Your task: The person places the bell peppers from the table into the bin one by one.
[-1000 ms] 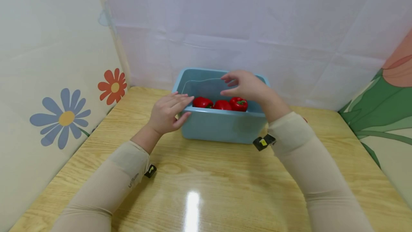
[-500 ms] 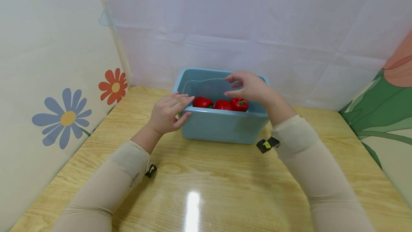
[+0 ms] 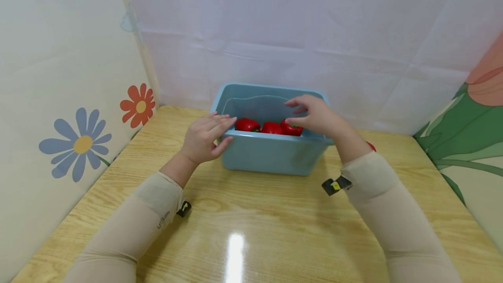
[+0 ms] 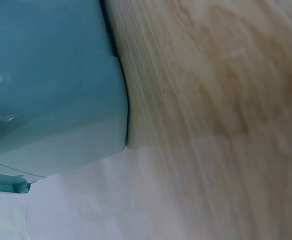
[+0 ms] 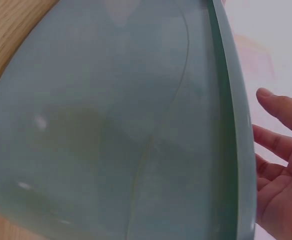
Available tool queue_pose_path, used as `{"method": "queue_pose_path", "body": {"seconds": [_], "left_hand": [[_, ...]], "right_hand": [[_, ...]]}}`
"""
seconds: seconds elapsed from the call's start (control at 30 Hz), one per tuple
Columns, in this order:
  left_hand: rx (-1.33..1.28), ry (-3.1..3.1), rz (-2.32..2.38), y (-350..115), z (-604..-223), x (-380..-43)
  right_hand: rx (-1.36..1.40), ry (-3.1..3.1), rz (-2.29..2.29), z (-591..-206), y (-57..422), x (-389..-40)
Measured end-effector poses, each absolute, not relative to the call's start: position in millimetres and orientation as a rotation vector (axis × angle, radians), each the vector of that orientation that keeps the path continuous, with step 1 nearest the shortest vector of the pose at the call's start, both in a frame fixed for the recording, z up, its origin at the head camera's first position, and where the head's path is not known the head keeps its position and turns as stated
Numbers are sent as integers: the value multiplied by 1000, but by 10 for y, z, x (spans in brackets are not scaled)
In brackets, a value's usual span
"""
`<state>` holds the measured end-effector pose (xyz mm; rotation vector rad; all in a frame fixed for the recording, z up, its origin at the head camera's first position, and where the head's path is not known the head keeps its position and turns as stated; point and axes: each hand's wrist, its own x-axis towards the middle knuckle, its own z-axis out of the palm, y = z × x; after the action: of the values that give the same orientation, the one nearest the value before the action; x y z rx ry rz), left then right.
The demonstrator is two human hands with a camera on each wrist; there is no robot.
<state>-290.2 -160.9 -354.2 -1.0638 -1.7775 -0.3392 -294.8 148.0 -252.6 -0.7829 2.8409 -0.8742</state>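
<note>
A light blue plastic bin (image 3: 271,154) stands on the table with three red bell peppers visible inside: one at the left (image 3: 247,125), one in the middle (image 3: 272,128) and one at the right (image 3: 292,130). My left hand (image 3: 204,139) rests at the bin's front left corner, fingers straight across the rim. Over the right part of the bin hovers my right hand (image 3: 314,115), thumb and fingers loosely spread with nothing between them. Its thumb overlaps the right pepper in the head view. In the right wrist view, this hand (image 5: 283,160) shows beyond the rim (image 5: 238,125).
A small red thing (image 3: 371,146) peeks out beyond my right wrist, mostly hidden. Behind the bin hangs a pale cloth wall (image 3: 251,25); flower-printed panels flank the wooden table (image 3: 259,222). Each sleeve carries a black wrist camera.
My right hand has drifted right and a little lower over the bin, covering part of the right pepper. The red thing beyond that wrist shows more. My left hand and the bin stay put.
</note>
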Motion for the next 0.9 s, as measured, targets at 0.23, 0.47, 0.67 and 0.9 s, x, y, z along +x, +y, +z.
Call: {"method": "queue_pose_path", "body": {"seconds": [0.23, 0.47, 0.67, 0.9], "left_hand": [[-1067, -1779, -345, -1609, -3537, -2893], [-1064, -1776, -333, -1603, -3531, -2891], [-1056, -1781, -335, -1606, -3534, -2888], [-1050, -1782, -334, -1610, -3534, -2879]], "right_hand": [[-752, 2870, -919, -2588, 1631, -2922], [-775, 2871, -991, -2626, 1765, -2875], [-702, 2902, -1046, -2655, 1905, -2872], [-573, 2881, -1155, -2711, 2080, -2826]]}}
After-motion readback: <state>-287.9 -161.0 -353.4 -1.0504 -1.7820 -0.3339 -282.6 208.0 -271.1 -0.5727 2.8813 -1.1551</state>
